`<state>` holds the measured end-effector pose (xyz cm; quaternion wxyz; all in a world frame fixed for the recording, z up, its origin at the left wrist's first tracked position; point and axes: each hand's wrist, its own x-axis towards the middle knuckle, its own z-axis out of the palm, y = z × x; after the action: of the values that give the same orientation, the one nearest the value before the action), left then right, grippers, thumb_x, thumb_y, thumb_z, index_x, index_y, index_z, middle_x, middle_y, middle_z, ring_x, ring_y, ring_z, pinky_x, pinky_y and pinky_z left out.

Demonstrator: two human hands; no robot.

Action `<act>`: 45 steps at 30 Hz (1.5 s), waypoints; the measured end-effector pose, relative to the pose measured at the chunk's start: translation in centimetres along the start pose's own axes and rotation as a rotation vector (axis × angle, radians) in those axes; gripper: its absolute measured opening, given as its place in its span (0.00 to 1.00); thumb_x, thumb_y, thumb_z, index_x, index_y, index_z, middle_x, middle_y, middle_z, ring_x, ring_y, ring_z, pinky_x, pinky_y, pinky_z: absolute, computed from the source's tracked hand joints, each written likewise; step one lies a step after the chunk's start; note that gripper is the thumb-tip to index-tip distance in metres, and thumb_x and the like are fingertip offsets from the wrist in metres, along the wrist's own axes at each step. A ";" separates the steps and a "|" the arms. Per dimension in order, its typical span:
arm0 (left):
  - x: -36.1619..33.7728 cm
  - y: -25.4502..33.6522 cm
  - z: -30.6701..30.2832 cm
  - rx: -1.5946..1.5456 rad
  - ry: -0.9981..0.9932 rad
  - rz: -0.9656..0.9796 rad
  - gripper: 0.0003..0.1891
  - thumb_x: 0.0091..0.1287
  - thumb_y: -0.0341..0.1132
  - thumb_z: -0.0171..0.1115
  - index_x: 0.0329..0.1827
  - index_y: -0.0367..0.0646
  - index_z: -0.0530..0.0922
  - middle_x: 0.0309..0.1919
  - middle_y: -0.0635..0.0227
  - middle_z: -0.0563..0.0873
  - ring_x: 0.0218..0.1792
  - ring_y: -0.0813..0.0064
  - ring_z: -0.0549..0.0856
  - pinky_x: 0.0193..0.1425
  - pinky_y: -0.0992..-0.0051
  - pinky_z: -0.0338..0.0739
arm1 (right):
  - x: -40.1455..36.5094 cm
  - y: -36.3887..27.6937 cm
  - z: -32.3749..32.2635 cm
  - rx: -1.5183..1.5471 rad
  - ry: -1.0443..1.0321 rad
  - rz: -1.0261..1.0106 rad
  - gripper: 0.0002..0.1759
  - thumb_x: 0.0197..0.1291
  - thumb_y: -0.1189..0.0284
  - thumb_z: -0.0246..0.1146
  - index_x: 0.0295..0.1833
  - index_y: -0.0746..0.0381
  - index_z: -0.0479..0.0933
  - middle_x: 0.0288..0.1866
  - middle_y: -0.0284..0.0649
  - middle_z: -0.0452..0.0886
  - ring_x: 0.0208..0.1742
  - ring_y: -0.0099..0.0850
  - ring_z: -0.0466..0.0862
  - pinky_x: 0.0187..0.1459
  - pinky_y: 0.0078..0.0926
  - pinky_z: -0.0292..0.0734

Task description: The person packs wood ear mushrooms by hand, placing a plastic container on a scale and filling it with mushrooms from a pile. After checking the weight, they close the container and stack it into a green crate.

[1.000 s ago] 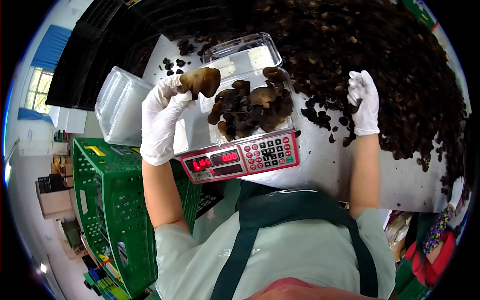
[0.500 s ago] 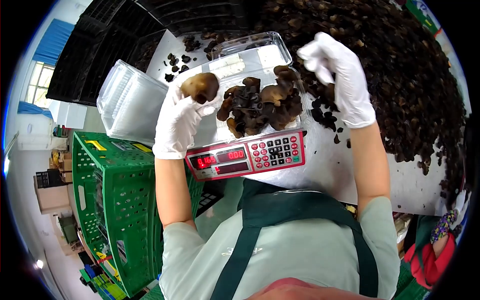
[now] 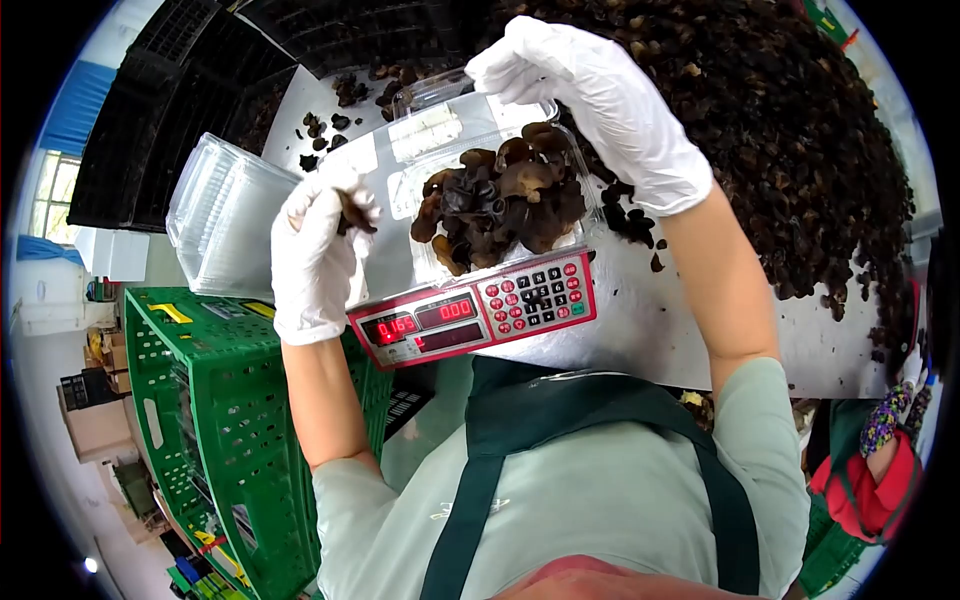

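Observation:
My left hand [image 3: 318, 250], in a white glove, pinches a dark wood ear mushroom [image 3: 356, 213] left of the scale. A clear plastic clamshell box [image 3: 425, 262] lies open on the red digital scale [image 3: 475, 308], holding a heap of brown-black wood ear mushrooms [image 3: 505, 195]. The display shows 0.165 and 0.00. My right hand [image 3: 605, 110], gloved too, is raised over the far right of the box, beside its clear lid [image 3: 430, 95]. Its fingers are curled together; whatever lies between them is hidden.
A large mound of wood ears [image 3: 780, 170] covers the steel table [image 3: 650, 335] at right. Stacked clear boxes [image 3: 225, 220] stand at left, above a green crate [image 3: 270, 430]. Black crates [image 3: 150, 130] are behind. Another person's patterned sleeve [image 3: 885, 420] shows at lower right.
My right hand has moved left and away from me, toward the lid. My left hand has turned and shifted slightly left and down, so the mushroom now appears edge-on. The reading remains 0.165.

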<state>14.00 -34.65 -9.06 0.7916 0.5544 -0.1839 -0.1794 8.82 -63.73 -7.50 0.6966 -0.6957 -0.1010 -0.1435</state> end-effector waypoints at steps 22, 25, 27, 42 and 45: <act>6.9 4.1 6.3 0.713 -0.106 0.112 0.19 0.78 0.38 0.60 0.67 0.38 0.78 0.65 0.64 0.79 0.63 0.75 0.78 0.66 0.73 0.75 | -13.8 3.0 -7.5 0.393 0.410 0.174 0.20 0.75 0.56 0.58 0.48 0.64 0.80 0.56 0.48 0.86 0.49 0.31 0.87 0.25 0.17 0.77; 10.4 0.5 -2.2 0.734 -0.087 0.149 0.21 0.76 0.39 0.65 0.67 0.38 0.80 0.56 0.68 0.86 0.49 0.79 0.84 0.58 0.80 0.76 | -19.7 5.3 -11.3 0.682 0.478 0.155 0.17 0.74 0.60 0.60 0.55 0.63 0.79 0.69 0.54 0.79 0.57 0.40 0.87 0.34 0.27 0.92; 12.1 -1.9 -3.5 0.934 -0.044 0.083 0.26 0.76 0.44 0.65 0.72 0.40 0.75 0.58 0.69 0.85 0.48 0.82 0.83 0.53 0.80 0.77 | -21.4 3.8 -10.8 0.625 0.792 0.245 0.17 0.74 0.64 0.61 0.60 0.62 0.78 0.62 0.50 0.83 0.51 0.35 0.87 0.30 0.25 0.88; 12.6 -4.4 -3.4 0.851 0.084 -0.196 0.34 0.74 0.30 0.65 0.81 0.44 0.60 0.29 0.77 0.80 0.25 0.91 0.74 0.26 0.87 0.68 | -17.4 9.8 -7.4 -1.192 0.138 0.563 0.17 0.63 0.64 0.69 0.57 0.55 0.83 0.40 0.41 0.87 0.42 0.42 0.88 0.44 0.39 0.82; 11.6 -4.6 -3.8 0.649 0.176 -0.143 0.33 0.74 0.29 0.64 0.80 0.45 0.63 0.30 0.81 0.79 0.21 0.93 0.69 0.23 0.88 0.61 | -17.1 8.5 -8.2 -1.349 0.189 0.600 0.16 0.64 0.65 0.69 0.56 0.54 0.82 0.44 0.42 0.87 0.45 0.44 0.88 0.45 0.41 0.82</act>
<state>25.61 -38.72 -13.55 0.5721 0.8023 -0.1229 -0.1182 -4.81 -71.01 -21.42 0.1331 -0.9547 0.2636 -0.0371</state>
